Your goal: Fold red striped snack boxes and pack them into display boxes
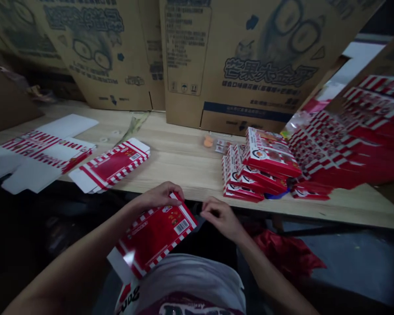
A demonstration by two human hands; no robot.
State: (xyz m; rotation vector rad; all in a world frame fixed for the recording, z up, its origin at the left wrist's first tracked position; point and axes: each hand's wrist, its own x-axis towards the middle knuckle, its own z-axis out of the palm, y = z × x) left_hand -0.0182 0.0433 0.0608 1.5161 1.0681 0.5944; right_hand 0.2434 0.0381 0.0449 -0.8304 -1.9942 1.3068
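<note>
My left hand (pixel 159 196) grips the top edge of a flat red-and-white striped carton (pixel 156 234) held over my lap, below the wooden table's front edge (pixel 197 192). My right hand (pixel 218 215) hovers just right of the carton's upper corner, fingers curled and pinched, with nothing visible in them. A second flattened carton (pixel 110 166) lies on the table to the left, and unfolded white-backed blanks (pixel 36 153) lie farther left. A stack of folded red cartons (pixel 258 168) sits on the table to the right of my hands.
Large printed cardboard shipping boxes (pixel 236 65) stand along the table's back. A long slanted pile of red striped cartons (pixel 354 135) fills the right side. A small orange item (pixel 208 141) lies near the boxes. A red bag (pixel 289 256) sits below the table at right.
</note>
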